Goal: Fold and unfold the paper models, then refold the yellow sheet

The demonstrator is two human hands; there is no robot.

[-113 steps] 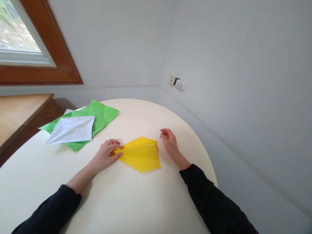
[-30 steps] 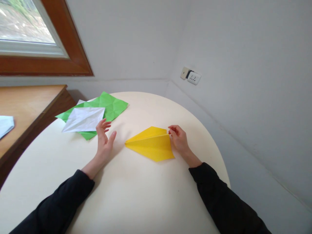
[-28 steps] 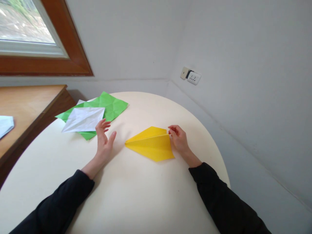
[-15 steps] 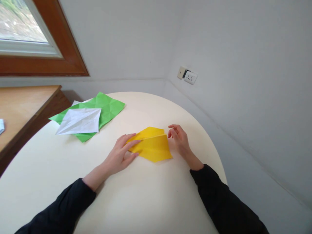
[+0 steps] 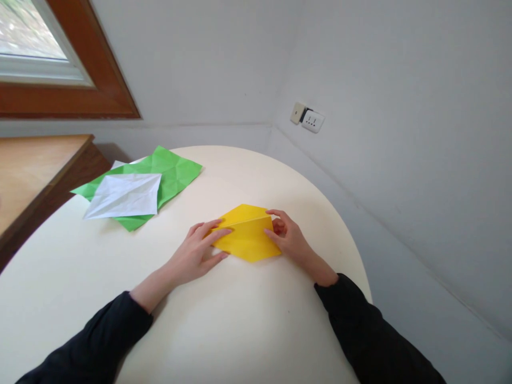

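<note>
A folded piece of yellow paper point(image 5: 250, 240) lies on the white round table, with a raised crease along its length and its narrow end to the left. My left hand point(image 5: 196, 248) rests over that narrow end, fingers spread apart and fingertips touching the paper; it partly hides the tip. At the wider right end, my right hand point(image 5: 290, 233) grips the edge, its thumb on the near face and its index finger over the far side. The other right fingers are curled and partly hidden.
Behind to the left, a creased white sheet point(image 5: 126, 196) lies on a creased green sheet point(image 5: 176, 173) near the edge of the white table point(image 5: 224, 330). A wooden surface point(image 5: 36, 160) stands farther left. Walls close in behind, with a socket point(image 5: 313, 121) on the right one.
My right hand has moved left from beside the yellow paper and closed on its right edge. The left hand stays on the narrow end. The view has shifted slightly.
</note>
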